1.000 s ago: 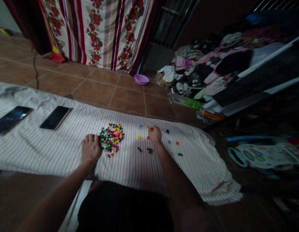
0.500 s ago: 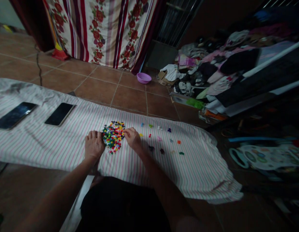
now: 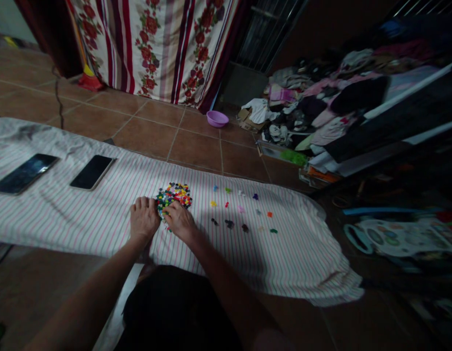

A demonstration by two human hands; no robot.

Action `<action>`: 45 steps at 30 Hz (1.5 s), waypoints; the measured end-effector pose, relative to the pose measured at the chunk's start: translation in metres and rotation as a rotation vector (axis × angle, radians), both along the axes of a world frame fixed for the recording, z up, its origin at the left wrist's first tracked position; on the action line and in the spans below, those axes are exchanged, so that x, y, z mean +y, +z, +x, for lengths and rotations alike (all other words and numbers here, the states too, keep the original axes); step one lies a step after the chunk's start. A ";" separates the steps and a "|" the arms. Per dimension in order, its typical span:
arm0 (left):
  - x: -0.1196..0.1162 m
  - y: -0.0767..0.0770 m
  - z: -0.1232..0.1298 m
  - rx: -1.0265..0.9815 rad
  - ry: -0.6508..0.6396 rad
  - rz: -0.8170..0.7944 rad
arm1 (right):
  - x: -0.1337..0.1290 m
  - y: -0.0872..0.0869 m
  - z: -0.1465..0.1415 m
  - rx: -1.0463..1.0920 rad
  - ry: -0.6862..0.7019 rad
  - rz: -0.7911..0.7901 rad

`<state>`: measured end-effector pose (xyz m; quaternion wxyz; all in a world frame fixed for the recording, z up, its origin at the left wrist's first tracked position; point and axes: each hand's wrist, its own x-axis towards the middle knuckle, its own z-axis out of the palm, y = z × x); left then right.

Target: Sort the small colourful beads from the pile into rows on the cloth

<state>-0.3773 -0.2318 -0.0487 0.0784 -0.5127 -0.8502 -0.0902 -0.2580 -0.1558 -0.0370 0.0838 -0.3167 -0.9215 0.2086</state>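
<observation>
A heap of small, many-coloured pieces [image 3: 178, 191] lies on the striped cloth [image 3: 131, 175]; their exact kind is too small to tell. My left hand [image 3: 143, 218] rests flat on the cloth at the heap's left edge, fingers extended. Over the heap's lower part, my right hand [image 3: 180, 220] has its fingertips drawn together among the pieces. What they pinch, if anything, is hidden. To the right lie small colour groups in rows, among them yellow pieces [image 3: 213, 204], orange pieces [image 3: 270, 214], dark brown pieces [image 3: 245, 227] and green pieces [image 3: 273, 231].
Two dark-screened devices, a larger one [image 3: 25, 174] and a phone [image 3: 92, 172], lie on the cloth at left. Beyond its far edge a purple basin [image 3: 217, 118] stands on the tiled floor. Piled clothes [image 3: 284, 92] fill the back right.
My right hand has moved left and slightly towards me, from the heap's right edge onto its lower part. A dark group its arm covered now shows. My left hand stays in place.
</observation>
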 end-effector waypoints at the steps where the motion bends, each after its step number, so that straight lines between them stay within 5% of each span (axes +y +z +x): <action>1: 0.000 0.000 0.000 0.004 -0.001 0.002 | -0.001 0.000 -0.001 -0.002 -0.008 0.003; 28: -0.001 0.001 0.000 0.065 -0.018 -0.019 | 0.003 -0.011 0.022 0.317 -0.051 0.108; 45: -0.001 0.001 0.000 0.037 -0.012 -0.011 | 0.094 -0.019 0.111 0.356 -0.570 0.150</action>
